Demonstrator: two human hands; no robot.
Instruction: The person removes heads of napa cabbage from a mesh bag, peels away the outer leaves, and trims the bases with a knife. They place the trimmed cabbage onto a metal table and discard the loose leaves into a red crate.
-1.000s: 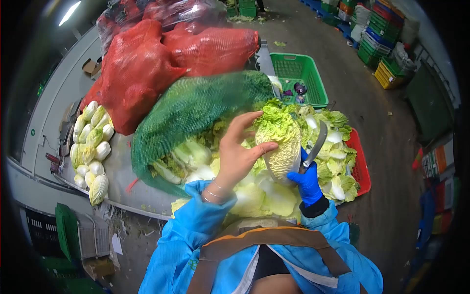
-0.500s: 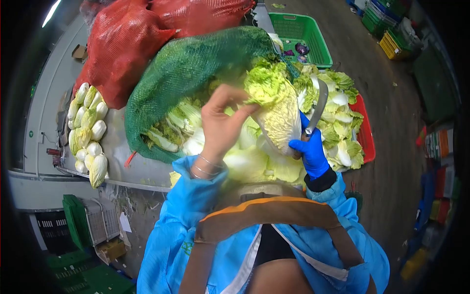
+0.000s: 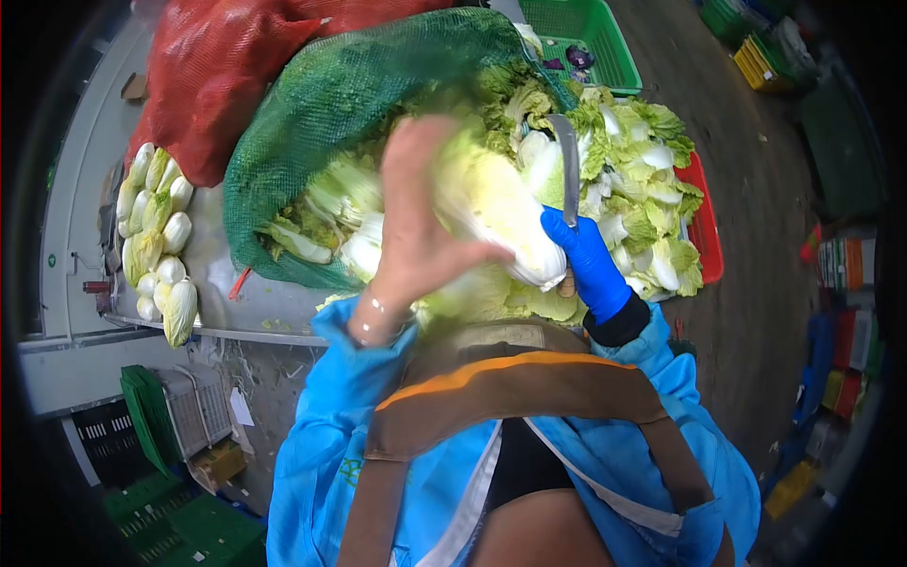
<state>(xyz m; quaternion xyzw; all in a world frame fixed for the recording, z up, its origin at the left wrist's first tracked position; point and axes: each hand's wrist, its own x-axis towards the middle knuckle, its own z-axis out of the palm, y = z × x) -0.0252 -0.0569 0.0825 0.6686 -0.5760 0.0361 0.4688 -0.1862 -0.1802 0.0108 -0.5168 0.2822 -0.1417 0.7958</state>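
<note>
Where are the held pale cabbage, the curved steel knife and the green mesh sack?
pale cabbage (image 3: 496, 203), head view, smooth middle.
curved steel knife (image 3: 570, 161), head view, mid-blade.
green mesh sack (image 3: 321, 94), head view, upper netting.

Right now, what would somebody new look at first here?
Probably the pale yellow-green leafy cabbage in the middle, gripped by the bare left hand, which is blurred. Right beside it, the blue-gloved right hand holds a curved steel knife with its blade pointing up. Behind them, a big green mesh sack spills more cabbages over the metal table, with red mesh sacks at the top left.
</note>
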